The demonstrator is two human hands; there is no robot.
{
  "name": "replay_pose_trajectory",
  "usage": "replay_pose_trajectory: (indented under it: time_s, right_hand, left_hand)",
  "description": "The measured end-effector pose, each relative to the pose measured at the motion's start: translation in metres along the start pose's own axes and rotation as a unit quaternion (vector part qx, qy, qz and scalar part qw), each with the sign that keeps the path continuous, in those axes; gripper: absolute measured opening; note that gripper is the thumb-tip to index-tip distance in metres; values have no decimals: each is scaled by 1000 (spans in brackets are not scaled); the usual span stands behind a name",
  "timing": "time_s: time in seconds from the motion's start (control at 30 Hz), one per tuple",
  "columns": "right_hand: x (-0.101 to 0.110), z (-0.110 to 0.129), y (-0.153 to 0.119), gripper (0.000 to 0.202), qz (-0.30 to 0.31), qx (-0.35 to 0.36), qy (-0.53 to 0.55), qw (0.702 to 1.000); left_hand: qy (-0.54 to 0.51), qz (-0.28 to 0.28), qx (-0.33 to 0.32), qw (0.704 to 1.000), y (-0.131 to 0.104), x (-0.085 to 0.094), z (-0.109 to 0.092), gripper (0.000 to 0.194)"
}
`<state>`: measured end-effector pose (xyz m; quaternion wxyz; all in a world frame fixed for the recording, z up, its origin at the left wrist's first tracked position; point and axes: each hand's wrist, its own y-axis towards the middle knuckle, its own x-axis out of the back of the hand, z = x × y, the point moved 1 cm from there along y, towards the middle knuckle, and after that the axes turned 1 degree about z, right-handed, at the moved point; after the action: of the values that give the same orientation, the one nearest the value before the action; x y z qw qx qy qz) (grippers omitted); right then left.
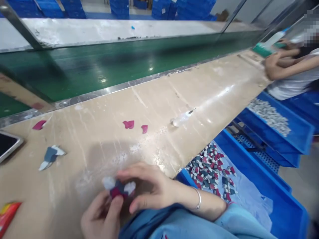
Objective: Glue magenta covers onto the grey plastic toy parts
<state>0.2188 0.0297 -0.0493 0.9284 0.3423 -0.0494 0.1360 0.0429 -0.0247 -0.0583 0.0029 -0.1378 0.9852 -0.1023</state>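
Observation:
Between the thumb and fingers of my left hand (106, 212) is a small assembled piece (118, 189) in dark grey, white and maroon. My right hand (152, 189) curves around its right side, thumb and fingers spread apart, with nothing visible between them. A similar grey-and-white piece (51, 156) lies on the worktable (99, 132) to the left. Beyond my hands are two small maroon pieces (129, 124), and another maroon piece (39, 125) sits farther left. A translucent bottle with a thin dark needle tip (181, 119) lies on its side toward the right.
A phone (8, 145) and a red-yellow packet (8, 217) lie at the left edge. Beside my right arm, a blue bin (281, 205) holds many small coloured pieces. Another bin (302, 132) contains whitish pieces. A co-worker's hands (274, 66) are at the far right. A green conveyor belt (124, 73) runs behind.

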Motion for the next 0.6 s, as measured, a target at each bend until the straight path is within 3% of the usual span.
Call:
replay_pose_trajectory:
  time_s: [0.07, 0.2, 0.37, 0.43, 0.6]
  right_hand:
    - [-1, 3, -2, 37, -13, -13, -5, 1000]
    - [2, 1, -8, 18, -41, -50, -17, 998]
    - [6, 2, -9, 15, -10, -72, -22, 997]
    - [6, 3, -8, 15, -3, -70, -27, 997]
    - [1, 1, -13, 18, -20, -54, -29, 998]
  left_hand:
    - [-79, 35, 15, 996, 9, -6, -8, 41]
    - [-91, 184, 105, 973, 18, -8, -12, 48]
    - [-106, 227, 145, 957, 12, -8, -14, 51]
    - [-97, 217, 138, 962, 11, -10, -15, 53]
    - [-55, 120, 86, 987, 11, -8, -13, 48]
